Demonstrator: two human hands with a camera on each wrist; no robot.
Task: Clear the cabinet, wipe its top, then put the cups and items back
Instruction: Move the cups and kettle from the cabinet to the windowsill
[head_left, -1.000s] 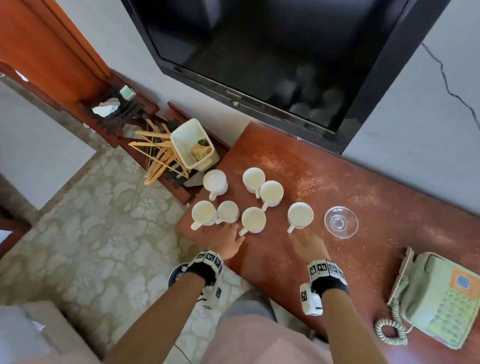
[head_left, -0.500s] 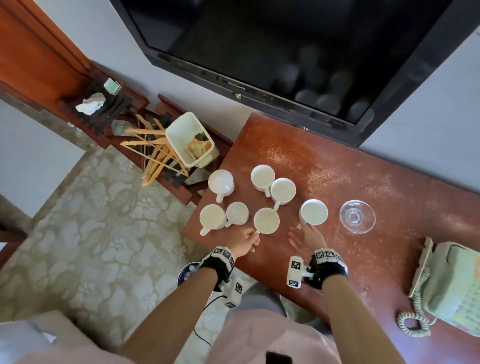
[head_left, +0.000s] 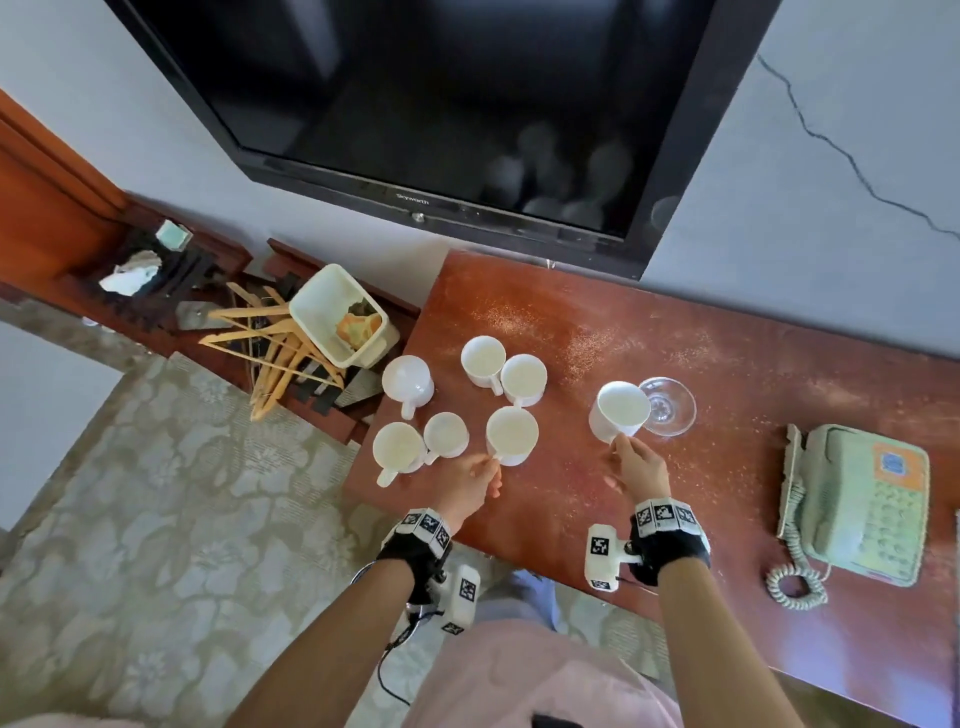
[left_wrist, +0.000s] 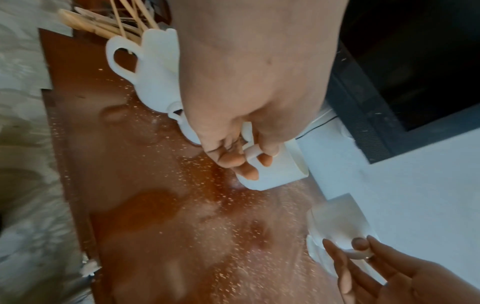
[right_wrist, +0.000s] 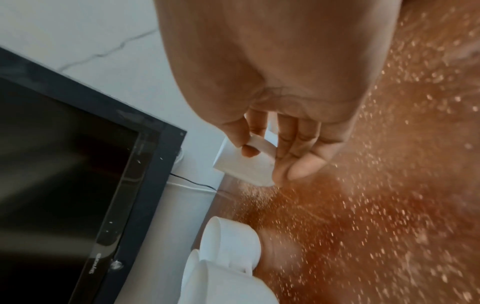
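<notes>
Cups are sitting upright, mouths up, on the dusty red bench (head_left: 727, 353). Left hand (head_left: 465, 486) is pinching the handle of the nearest cup (head_left: 511, 434), that handle pointing back at the wrist. Right hand (head_left: 636, 470) is pinching the handle of a separate cup (head_left: 618, 410), which is tilting slightly and overlapping a glass dish (head_left: 670, 408) just beyond it. Four more cups (head_left: 483, 358) are clustering ahead and left of the left hand, one (head_left: 408, 382) upside down at the bench's left edge. Open bench is lying between both hands; a telephone (head_left: 862, 501) is resting right of the right hand.
</notes>
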